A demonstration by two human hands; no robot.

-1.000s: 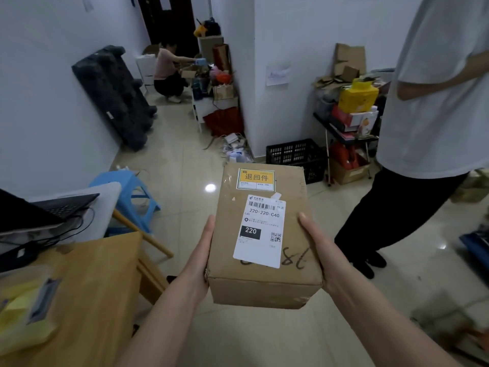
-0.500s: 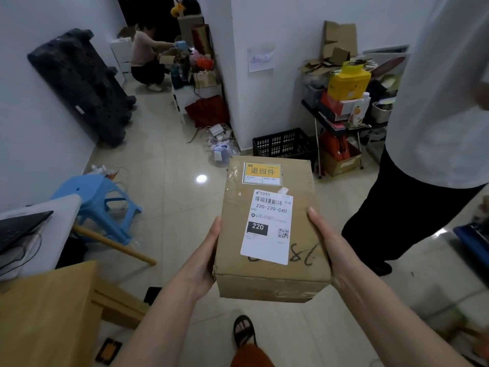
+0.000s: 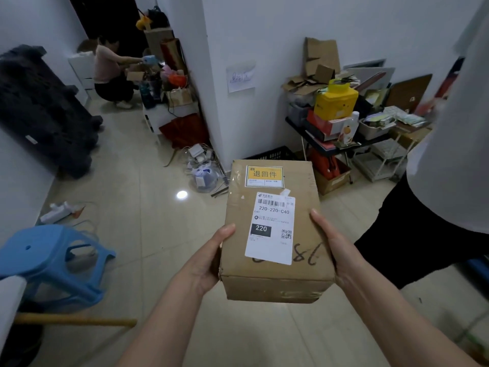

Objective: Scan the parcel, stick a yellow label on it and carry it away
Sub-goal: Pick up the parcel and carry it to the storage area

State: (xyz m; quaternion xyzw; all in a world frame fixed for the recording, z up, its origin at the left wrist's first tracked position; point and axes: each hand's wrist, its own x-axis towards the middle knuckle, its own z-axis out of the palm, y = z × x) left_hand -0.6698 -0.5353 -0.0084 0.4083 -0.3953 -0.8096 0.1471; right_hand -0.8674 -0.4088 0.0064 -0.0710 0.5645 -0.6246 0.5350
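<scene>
A brown cardboard parcel (image 3: 304,226) is held out in front of me above the tiled floor. On its top sit a yellow label (image 3: 264,176) at the far end and a white shipping label (image 3: 272,229) with a barcode in the middle. My left hand (image 3: 209,263) presses flat against the parcel's left side. My right hand (image 3: 336,250) presses against its right side. Both hands carry it between them.
A person in a white shirt and black trousers (image 3: 439,207) stands close on the right. A blue stool (image 3: 50,263) and a wooden stick (image 3: 76,320) are at lower left. A cluttered rack (image 3: 341,133), a black crate (image 3: 272,154) and a crouching person (image 3: 111,72) lie ahead.
I have moved forward with the parcel. The wooden table and laptop have slid out of view at left; the stool and the person on the right are nearer.
</scene>
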